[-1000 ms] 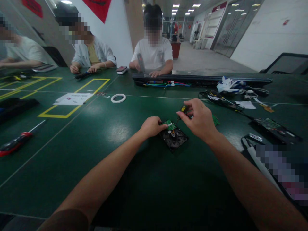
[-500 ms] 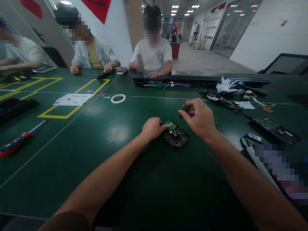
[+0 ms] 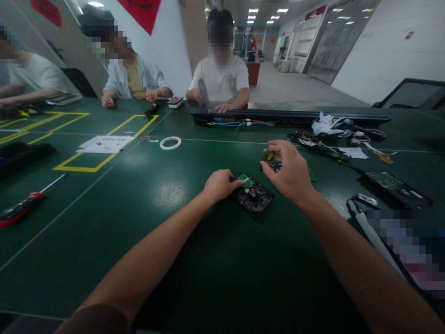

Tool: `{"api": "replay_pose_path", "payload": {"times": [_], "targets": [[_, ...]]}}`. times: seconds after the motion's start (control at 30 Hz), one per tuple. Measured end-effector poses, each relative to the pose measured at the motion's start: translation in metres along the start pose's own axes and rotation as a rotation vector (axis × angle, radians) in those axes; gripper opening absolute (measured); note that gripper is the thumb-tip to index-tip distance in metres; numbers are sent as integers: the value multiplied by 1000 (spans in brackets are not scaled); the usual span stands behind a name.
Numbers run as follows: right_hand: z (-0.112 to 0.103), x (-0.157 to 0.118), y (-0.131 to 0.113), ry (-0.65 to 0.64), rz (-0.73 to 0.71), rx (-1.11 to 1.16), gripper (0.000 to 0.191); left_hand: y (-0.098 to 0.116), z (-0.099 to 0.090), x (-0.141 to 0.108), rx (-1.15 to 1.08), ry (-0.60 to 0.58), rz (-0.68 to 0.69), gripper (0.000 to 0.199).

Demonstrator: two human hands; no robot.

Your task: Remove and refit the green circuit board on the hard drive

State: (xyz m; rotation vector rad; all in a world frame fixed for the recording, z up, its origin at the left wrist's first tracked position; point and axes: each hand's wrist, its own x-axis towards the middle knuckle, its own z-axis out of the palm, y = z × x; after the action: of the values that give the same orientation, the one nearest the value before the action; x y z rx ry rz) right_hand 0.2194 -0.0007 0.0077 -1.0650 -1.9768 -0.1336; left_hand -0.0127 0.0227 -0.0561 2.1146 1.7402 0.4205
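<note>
A black hard drive (image 3: pixel 255 202) with a green circuit board (image 3: pixel 246 179) on its upper side lies on the table in front of me. My left hand (image 3: pixel 221 184) grips its left corner, the thumb pressed on the board. Between the thumb and fingers of my right hand (image 3: pixel 288 169) is a small black and yellow screwdriver (image 3: pixel 267 157), tilted, with its thin shaft pointing down to the board's right edge. Whether the tip sits in a screw is too small to tell. Behind my right hand, another green board (image 3: pixel 312 175) is partly hidden.
A red and black screwdriver (image 3: pixel 28 206) lies at left, beyond it papers (image 3: pixel 106 144) and a white ring (image 3: pixel 170 143). On the right are cables (image 3: pixel 320 146), gloves (image 3: pixel 332 124) and another drive (image 3: pixel 396 188). A long black panel (image 3: pixel 295 114) lies before a seated person.
My right hand has turned the screwdriver slightly, its handle more upright, and shifted a little right. My left hand and the hard drive stay put. A co-worker's hand across the table moved slightly.
</note>
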Motion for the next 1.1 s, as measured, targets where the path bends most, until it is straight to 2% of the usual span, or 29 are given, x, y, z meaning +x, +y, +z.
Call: {"api": "replay_pose_path", "payload": {"times": [0.27,0.43,0.63,0.77,0.9,1.1], "targets": [[-7,3,-9,-29,-32,-40,22,-2,1,1,-15,2,16,41],[-7,4,-10,-24,-51,-8,23,-3,1,1,-26,11,21,40],[-7,3,-4,-15,19,-34,21,-4,2,2,-42,6,27,40],[-9,3,-4,8,-14,-93,22,-5,3,2,-41,1,29,40],[-5,2,-4,0,-43,-42,23,-4,3,2,-40,8,25,41],[1,-1,1,82,-39,-46,21,-3,2,1,-46,-3,15,41]]}}
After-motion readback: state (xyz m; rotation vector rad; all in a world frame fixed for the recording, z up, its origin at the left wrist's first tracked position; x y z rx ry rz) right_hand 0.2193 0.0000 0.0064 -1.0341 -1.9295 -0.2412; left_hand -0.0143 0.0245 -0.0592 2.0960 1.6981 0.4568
